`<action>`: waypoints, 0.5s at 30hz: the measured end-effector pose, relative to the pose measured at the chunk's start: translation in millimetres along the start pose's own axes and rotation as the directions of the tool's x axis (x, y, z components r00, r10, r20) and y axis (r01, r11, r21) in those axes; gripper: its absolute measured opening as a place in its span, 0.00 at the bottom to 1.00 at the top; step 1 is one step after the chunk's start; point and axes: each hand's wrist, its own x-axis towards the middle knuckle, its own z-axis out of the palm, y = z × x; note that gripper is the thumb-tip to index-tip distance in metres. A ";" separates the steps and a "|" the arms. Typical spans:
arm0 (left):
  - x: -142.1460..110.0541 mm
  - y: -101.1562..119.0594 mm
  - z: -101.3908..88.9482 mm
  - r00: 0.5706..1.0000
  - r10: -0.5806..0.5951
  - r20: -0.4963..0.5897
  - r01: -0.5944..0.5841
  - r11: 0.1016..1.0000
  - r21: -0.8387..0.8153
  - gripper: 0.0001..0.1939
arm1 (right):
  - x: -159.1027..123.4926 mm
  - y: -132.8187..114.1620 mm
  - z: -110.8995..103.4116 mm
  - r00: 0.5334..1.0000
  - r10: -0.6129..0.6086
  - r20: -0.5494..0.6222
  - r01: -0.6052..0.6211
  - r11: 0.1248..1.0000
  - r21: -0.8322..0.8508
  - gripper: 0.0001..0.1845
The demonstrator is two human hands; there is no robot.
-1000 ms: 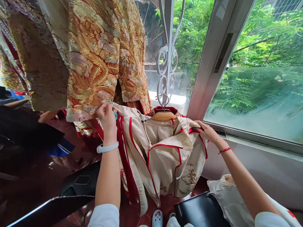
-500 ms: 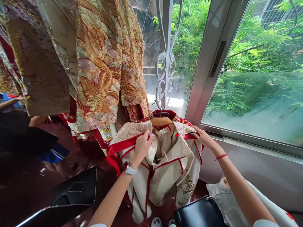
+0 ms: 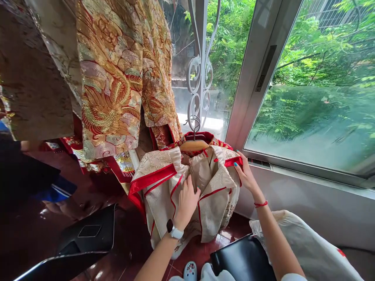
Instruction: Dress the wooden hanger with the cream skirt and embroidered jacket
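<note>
A cream jacket point(image 3: 215, 212) with red trim and beaded shoulders hangs on a wooden hanger point(image 3: 193, 146) below the window. Its front hangs loose and folded at the neck. My left hand point(image 3: 186, 202), wearing a watch, lies against the front just below the collar, fingers stretched out and thumb apart. At the shoulder on the right, my right hand point(image 3: 246, 175) pinches the red-trimmed edge, its thumb in front and other fingers partly hidden. A red embroidered garment point(image 3: 218, 143) shows behind the cream one.
Gold embroidered garments point(image 3: 109, 86) hang at upper left. A black chair point(image 3: 243, 255) stands below right, beside white cloth point(image 3: 304, 238). Another black chair point(image 3: 88, 238) is at lower left, near a person in dark clothing point(image 3: 26, 175). The window frame point(image 3: 249, 109) borders the right.
My left hand has let go of the collar edge and moved down onto the jacket's front. My right thumb now shows on the red trim. The cream front panels have shifted.
</note>
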 end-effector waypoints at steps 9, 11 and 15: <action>14.3 14.3 9.2 0.977 -0.176 0.117 0.210 0.764 -0.610 0.14 | -75.2 -40.8 27.0 0.981 0.060 -0.184 -0.036 0.991 0.131 0.25; -17.9 7.8 -5.0 0.984 -0.089 0.154 0.170 0.723 -0.669 0.17 | -100.9 -49.2 36.9 0.962 0.093 -0.256 -0.051 0.985 0.164 0.22; -100.6 -26.2 -15.6 0.915 -0.248 0.319 0.401 0.649 -0.647 0.26 | -159.2 -60.0 72.2 0.939 0.106 -0.328 -0.066 0.989 0.129 0.12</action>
